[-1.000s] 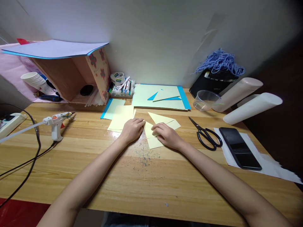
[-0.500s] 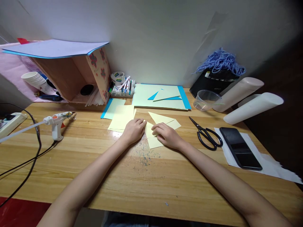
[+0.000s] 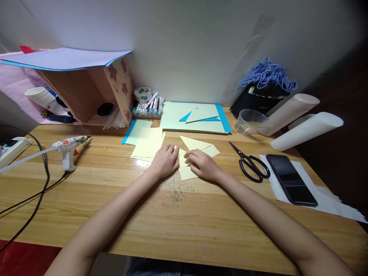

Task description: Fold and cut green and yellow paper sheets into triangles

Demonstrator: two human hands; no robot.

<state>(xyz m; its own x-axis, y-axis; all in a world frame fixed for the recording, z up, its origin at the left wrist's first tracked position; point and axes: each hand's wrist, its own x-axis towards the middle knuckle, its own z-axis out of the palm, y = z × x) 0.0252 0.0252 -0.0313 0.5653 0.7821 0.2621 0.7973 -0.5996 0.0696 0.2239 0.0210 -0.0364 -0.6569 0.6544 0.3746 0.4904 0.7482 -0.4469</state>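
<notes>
A pale yellow sheet of paper (image 3: 188,174) lies on the wooden table between my hands, with a fold or seam line across it. My left hand (image 3: 166,160) rests at its left edge, fingers close together and fingertips pressed on the paper. On the right side my right hand (image 3: 202,164) has its fingers bent and the paper held beneath them. Behind the right hand lie pointed pale yellow pieces (image 3: 195,143). Several yellow sheets (image 3: 149,142) are stacked loosely beyond the left hand. Parts of the paper are hidden under my fingers.
Black scissors (image 3: 250,163) and a phone (image 3: 290,179) lie at the right. A glue gun (image 3: 68,153) with a cable is at the left. Behind are a decorated box (image 3: 119,88), markers (image 3: 149,109), a card stack (image 3: 172,115), a clear bowl (image 3: 250,122) and white tubes (image 3: 309,132).
My left hand has shifted slightly right and forward over the paper's left edge, covering more of it. My right hand stays nearly where it was.
</notes>
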